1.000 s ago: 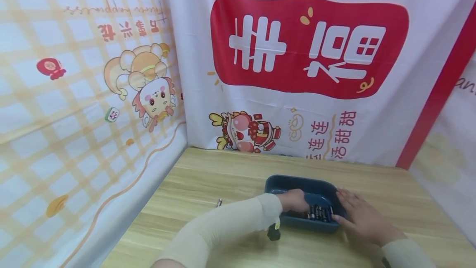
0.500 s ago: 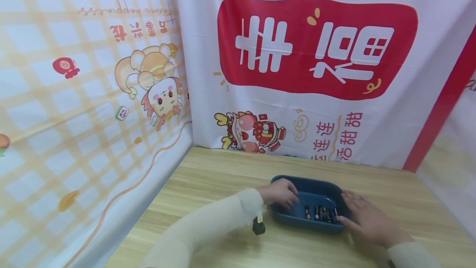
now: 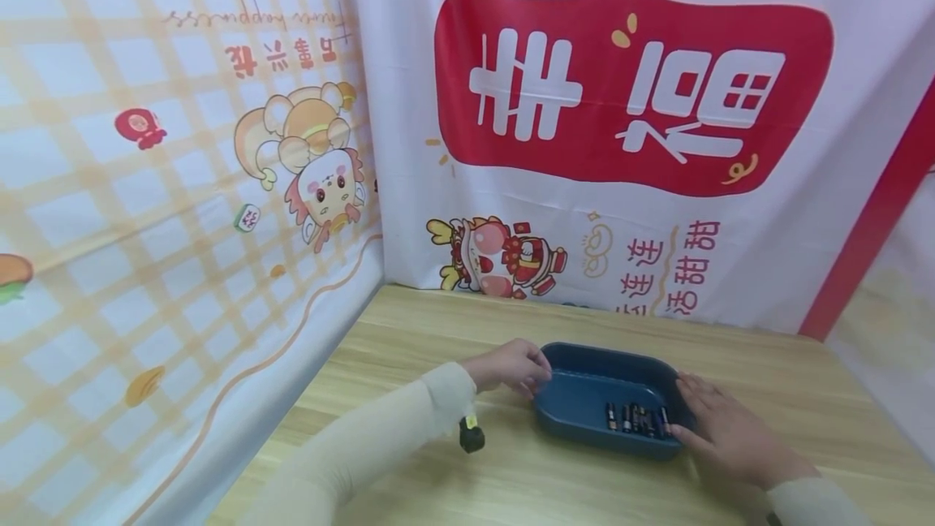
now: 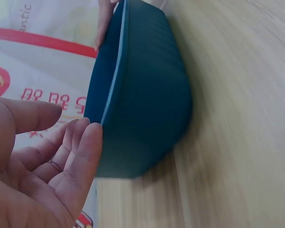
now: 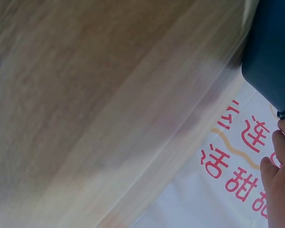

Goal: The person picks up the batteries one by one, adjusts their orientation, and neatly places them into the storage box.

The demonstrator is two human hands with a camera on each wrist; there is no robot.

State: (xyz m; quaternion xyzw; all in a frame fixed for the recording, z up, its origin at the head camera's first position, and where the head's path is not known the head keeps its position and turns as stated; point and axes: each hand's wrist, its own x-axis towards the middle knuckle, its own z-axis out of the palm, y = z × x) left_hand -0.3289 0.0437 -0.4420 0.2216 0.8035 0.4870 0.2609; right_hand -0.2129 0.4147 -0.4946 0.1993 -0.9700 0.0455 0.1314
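Observation:
A dark blue rectangular bin (image 3: pixel 608 443) stands on the table, with several small batteries (image 3: pixel 639 419) lying side by side toward its right end. At the bin's left rim is my left hand (image 3: pixel 511 368). Its fingers are loosely bent, and in the left wrist view the fingertips (image 4: pixel 92 130) lie right at the rim with nothing between them and the thumb. My right hand (image 3: pixel 730 437) rests on the bin's right end, fingers extended over the far right rim and thumb at the near right corner. The right wrist view catches only its fingertips near the rim.
The wooden table (image 3: pixel 438 319) runs back to a white cloth (image 3: pixel 409 209) with red print. A checked cloth (image 3: pixel 183 266) hangs along the left side. A small black device (image 3: pixel 471 434) sits at my left wrist.
My left hand has come out of the bin and moved left to its rim. Batteries it had partly covered now show in full. The right hand stays on the bin.

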